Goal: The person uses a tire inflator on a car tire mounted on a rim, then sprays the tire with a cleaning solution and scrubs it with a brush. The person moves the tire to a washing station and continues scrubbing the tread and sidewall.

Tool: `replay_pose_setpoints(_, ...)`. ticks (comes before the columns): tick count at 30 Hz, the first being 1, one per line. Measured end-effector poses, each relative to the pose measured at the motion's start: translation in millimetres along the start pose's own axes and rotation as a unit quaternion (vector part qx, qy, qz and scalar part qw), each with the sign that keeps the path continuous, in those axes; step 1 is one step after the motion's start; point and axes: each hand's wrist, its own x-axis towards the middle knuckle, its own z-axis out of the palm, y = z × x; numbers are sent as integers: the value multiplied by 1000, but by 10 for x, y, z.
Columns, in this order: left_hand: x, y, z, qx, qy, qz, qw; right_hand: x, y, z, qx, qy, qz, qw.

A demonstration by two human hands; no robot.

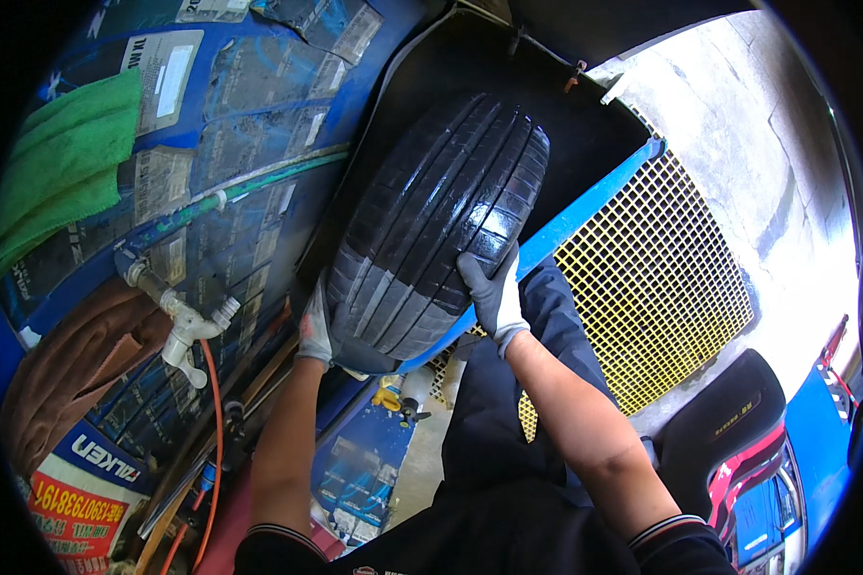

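Note:
A black car tire stands tilted between my two gloved hands, over a dark tank with a blue rim bar. Most of its tread is wet and shiny; the end nearest me is dry and grey. My left hand, in a white and grey glove, grips the tire's left sidewall, its fingers mostly hidden. On the right side my right hand clasps the tire, thumb lying across the tread and fingers out of sight behind the edge.
A pale tap with an orange hose juts from the left wall. Beside it hang a green cloth and a brown cloth. Yellow floor grating lies right of the tank. A black padded seat stands at lower right.

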Motion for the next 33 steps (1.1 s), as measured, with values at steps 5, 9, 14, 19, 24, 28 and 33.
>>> replay_pose_setpoints(5, 1, 83, -138, 0, -30, -2, 1000, -19, -2, -16, 2, -10, 2, 1000)
replay_pose_setpoints(9, -128, 425, -246, -59, -27, 11, 998, -18, -11, -28, -9, 0, -9, 1000)
replay_pose_setpoints(14, -197, 1410, -247, -140, 116, 84, 980, -56, 20, -59, -17, 5, -4, 1000)
replay_pose_setpoints(19, 131, 2248, -168, 54, 255, 45, 964, -158, 24, -81, -34, -9, -5, 999)
replay_pose_setpoints(24, 159, 2330, -271, 7, 265, 8, 964, -208, -27, -3, -29, -20, 4, 999)
replay_pose_setpoints(28, 191, 2120, -350, 5, 250, -2, 968, -259, 4, 142, -28, -21, 21, 999)
replay_pose_setpoints(33, 217, 1909, -349, -10, 267, 27, 963, -349, -11, 243, 28, -32, 12, 999)
